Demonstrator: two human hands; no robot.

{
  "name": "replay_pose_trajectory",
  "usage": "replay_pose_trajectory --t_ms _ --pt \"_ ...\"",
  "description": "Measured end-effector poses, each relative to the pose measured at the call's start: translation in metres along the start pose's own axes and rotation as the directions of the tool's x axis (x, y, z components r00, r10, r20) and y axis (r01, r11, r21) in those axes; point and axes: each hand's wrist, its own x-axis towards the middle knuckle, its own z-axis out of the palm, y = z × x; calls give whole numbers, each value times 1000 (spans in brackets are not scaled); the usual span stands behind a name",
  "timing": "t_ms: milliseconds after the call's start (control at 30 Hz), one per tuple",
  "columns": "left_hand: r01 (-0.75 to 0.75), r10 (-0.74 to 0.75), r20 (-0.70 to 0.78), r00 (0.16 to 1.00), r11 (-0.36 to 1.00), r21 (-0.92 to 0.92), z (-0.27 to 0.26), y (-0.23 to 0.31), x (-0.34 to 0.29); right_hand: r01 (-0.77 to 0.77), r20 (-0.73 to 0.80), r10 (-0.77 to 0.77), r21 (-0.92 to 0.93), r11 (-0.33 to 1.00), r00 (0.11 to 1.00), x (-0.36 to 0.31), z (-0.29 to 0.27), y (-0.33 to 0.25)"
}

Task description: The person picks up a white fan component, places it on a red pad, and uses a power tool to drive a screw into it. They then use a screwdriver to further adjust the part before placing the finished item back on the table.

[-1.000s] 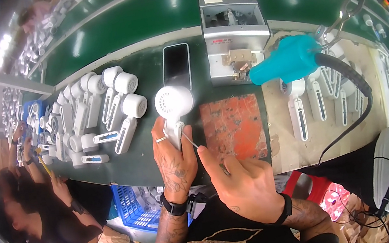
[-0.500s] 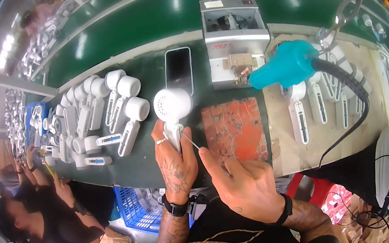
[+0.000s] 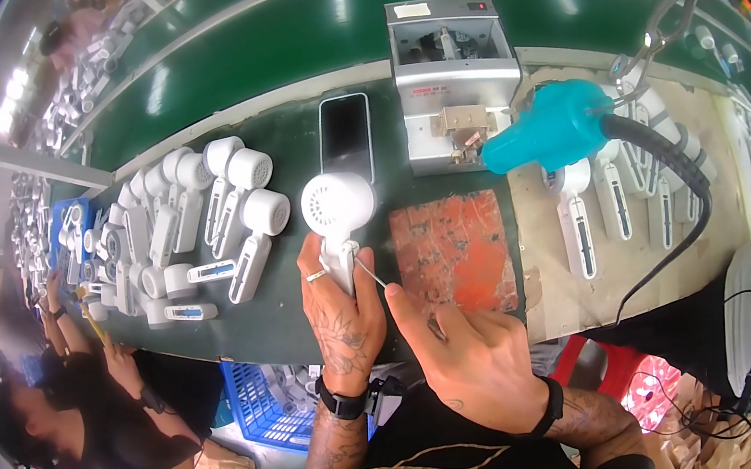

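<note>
My left hand (image 3: pixel 347 326) is wrapped around the handle of a white handheld fan (image 3: pixel 337 203), its round slotted head pointing away from me. My right hand (image 3: pixel 473 356) is closed on a thin metal tool (image 3: pixel 371 272), whose far end touches or nearly touches the fan's handle just below the head. What kind of tool it is cannot be made out, since most of it is hidden in my fingers. A worn reddish board (image 3: pixel 454 257) lies just beyond my right hand. Past the fan's head, a phone (image 3: pixel 347 132) rests on the dark green tabletop.
Many white fans (image 3: pixel 249 263) lie at the left; several more (image 3: pixel 577 233) are on the beige board at right. A grey machine (image 3: pixel 455 82) stands at the back, with a teal power tool (image 3: pixel 549 126) hanging beside it. A blue basket (image 3: pixel 272 420) sits below the table edge. Co-workers flank me.
The fan and my left hand have shifted very slightly right and toward me. My right hand keeps almost the same pose, the thin tool still at the handle.
</note>
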Motion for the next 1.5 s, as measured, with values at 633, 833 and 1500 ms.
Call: replay_pose_trajectory --t_ms 633,833,1500 --pt "285 -248 141 958 868 -407 -18 -13 -1 -518 -31 525 129 846 850 -74 2 65" --pt "-8 30 138 990 988 -154 -31 -14 6 -392 -249 496 368 843 832 -31 -2 75" --pt "-407 423 215 880 906 -117 -18 5 16 -128 -204 549 854 505 810 10 -31 96"
